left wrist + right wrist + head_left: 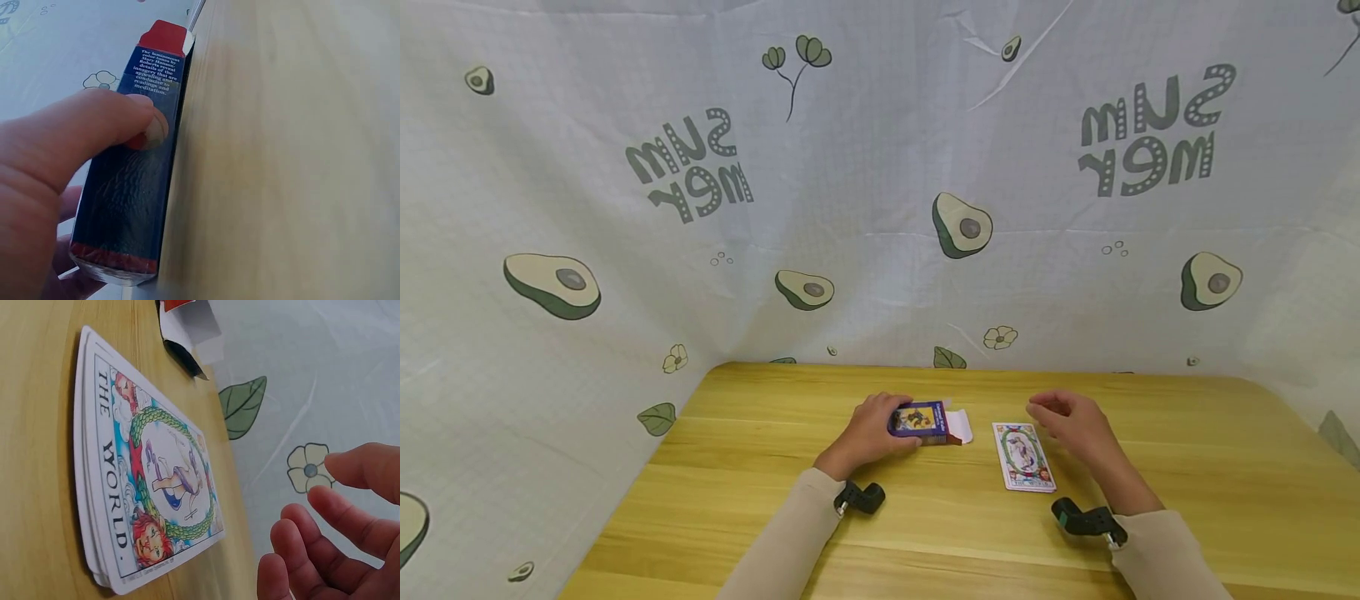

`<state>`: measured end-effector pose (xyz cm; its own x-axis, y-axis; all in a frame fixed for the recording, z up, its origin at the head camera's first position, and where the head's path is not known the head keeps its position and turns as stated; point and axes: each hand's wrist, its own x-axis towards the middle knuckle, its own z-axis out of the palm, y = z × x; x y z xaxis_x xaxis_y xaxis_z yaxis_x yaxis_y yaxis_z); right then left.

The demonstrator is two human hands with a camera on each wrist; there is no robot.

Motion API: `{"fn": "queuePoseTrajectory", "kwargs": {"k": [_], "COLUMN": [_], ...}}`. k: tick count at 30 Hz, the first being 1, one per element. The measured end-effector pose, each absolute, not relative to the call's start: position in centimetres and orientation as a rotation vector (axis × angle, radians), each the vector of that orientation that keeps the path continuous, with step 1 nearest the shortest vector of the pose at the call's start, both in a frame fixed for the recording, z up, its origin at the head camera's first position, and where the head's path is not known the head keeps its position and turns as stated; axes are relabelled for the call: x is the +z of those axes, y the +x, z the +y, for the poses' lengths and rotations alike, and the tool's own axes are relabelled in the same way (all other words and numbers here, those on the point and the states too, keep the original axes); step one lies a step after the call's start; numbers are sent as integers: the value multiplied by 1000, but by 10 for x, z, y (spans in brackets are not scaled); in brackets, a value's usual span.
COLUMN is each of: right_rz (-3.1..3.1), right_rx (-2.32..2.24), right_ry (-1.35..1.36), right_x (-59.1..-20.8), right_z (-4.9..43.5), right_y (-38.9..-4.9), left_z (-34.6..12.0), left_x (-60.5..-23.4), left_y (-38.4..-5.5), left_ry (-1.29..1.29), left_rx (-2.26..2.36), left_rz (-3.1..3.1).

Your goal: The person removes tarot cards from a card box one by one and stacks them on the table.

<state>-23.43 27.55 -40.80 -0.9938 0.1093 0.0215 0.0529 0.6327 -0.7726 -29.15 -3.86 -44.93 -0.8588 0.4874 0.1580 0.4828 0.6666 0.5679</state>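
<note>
My left hand (874,429) grips a dark blue card box (917,419) by its left end, thumb on the near side. In the left wrist view the thumb presses the box's printed narrow side (128,181). At its right end the box's flap (958,426) hangs open, white inside with red edges. To the right lies a stack of tarot cards (1023,457), face up, with "The World" on top. My right hand (1072,421) hovers just right of the stack, fingers loosely bent and holding nothing. The right wrist view shows those fingertips (322,494) apart from the cards.
A wooden table (760,417) bears the box and the cards. Behind it and at the sides hangs a white curtain (880,167) printed with avocados, leaves and flowers. Each wrist wears a black camera mount (859,497).
</note>
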Motion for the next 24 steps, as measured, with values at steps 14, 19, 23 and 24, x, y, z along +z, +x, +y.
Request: {"fn": "queuePoseTrajectory", "kwargs": {"k": [14, 19, 23, 24], "right_rz": [-2777, -2747, -2697, -2686], "right_rx": [1325, 1308, 1343, 1362], "right_ry": [-129, -94, -40, -26], "right_x": [-405, -403, -398, -395], "right_z": [277, 280, 276, 274], "right_y": [-231, -232, -231, -230], "left_z": [-34, -34, -37, -38], "left_x": [-447, -444, -434, -431], "left_y": [-290, -290, -287, -286], "left_ry": [813, 813, 837, 849], "left_rx": [988, 1095, 1127, 1114], "left_rz": [2828, 2772, 2811, 2837]}}
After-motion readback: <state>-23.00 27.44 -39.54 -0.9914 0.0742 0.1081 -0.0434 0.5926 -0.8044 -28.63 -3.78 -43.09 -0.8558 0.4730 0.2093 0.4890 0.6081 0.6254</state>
